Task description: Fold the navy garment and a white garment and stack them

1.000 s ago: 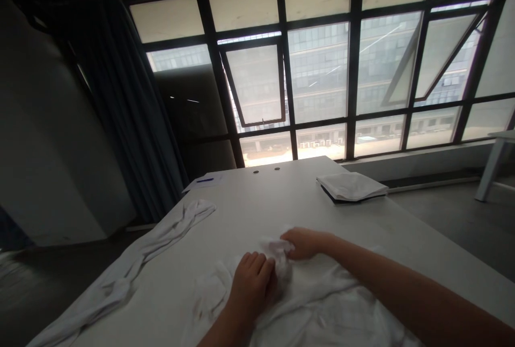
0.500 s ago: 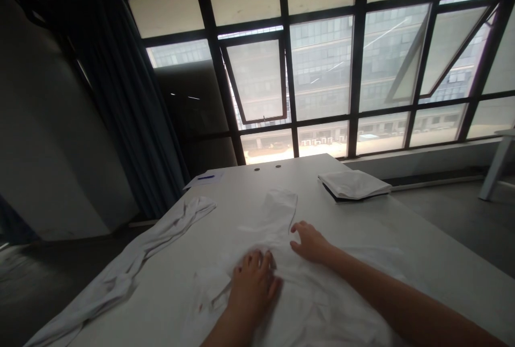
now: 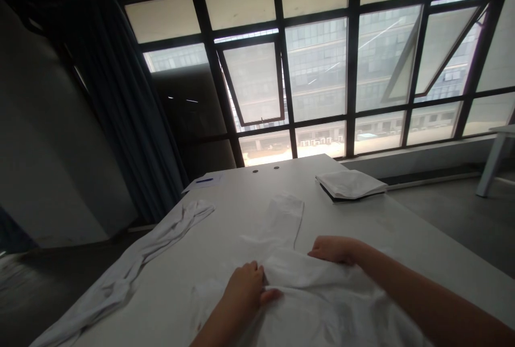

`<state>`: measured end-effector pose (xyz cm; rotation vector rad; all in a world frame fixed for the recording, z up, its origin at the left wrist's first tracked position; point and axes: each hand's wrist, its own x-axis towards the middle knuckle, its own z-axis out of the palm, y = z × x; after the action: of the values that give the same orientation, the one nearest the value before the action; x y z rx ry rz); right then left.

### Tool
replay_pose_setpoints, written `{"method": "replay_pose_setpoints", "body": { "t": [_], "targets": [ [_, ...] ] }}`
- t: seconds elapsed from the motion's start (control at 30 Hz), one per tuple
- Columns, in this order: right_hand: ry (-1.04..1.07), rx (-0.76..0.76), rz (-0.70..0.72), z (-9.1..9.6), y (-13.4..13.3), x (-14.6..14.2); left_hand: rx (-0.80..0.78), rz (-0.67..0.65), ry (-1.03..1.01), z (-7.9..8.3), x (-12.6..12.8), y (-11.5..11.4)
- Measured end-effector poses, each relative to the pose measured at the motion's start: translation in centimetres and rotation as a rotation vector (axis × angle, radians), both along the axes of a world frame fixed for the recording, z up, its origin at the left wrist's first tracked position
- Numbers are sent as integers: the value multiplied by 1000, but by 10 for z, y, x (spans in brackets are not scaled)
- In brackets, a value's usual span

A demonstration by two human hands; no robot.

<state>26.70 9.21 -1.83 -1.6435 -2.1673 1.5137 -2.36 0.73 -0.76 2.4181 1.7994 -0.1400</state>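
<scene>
A white garment (image 3: 309,304) lies spread and wrinkled on the near part of the white table (image 3: 169,277). A sleeve-like part of it (image 3: 281,223) stretches away from me, towards the table's far end. My left hand (image 3: 247,285) has its fingers curled into the cloth, with the thumb resting on a fold. To the right of it, my right hand (image 3: 333,249) is closed on the garment's upper edge, its fingertips partly hidden by the fabric. Between the two hands the cloth is raised in folds.
Another white garment (image 3: 137,264) is draped along the table's left edge. A folded white cloth with a dark underside (image 3: 350,183) lies at the right. Paper with a blue pen (image 3: 204,180) sits at the far left corner, before the windows.
My right hand, open before, has moved slightly right and nearer and closed on the cloth. My left hand has shifted slightly and curled its fingers. The fabric between them is lifted more.
</scene>
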Motion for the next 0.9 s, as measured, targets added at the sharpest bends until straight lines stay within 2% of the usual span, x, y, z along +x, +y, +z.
{"method": "replay_pose_setpoints", "body": {
  "t": [0.13, 0.27, 0.37, 0.47, 0.57, 0.63, 0.7, 0.8, 0.9],
  "targets": [
    [73, -194, 64, -8, -10, -11, 17, -15, -116, -3, -3, 3],
    [225, -260, 33, -15, -10, -13, -39, 110, -96, -19, -14, 8],
    [388, -240, -79, -11, 1, 0, -77, 142, -62, -30, -24, 11],
    [556, -261, -149, -2, 11, 23, -94, 154, -59, -32, -33, 15],
    [375, -241, -56, 5, 14, 49, -105, 172, -48, -28, -39, 19],
    [213, -157, 20, 7, 14, 62, -106, 182, -54, -24, -40, 21],
    [103, 21, 29, 8, 14, 69, -103, 194, -59, -22, -40, 22],
    [-81, 413, -88, 8, 13, 66, -100, 195, -53, -24, -38, 22],
    [-197, 688, -218, 7, 8, 53, -91, 182, -35, -30, -37, 22]
  ]
}}
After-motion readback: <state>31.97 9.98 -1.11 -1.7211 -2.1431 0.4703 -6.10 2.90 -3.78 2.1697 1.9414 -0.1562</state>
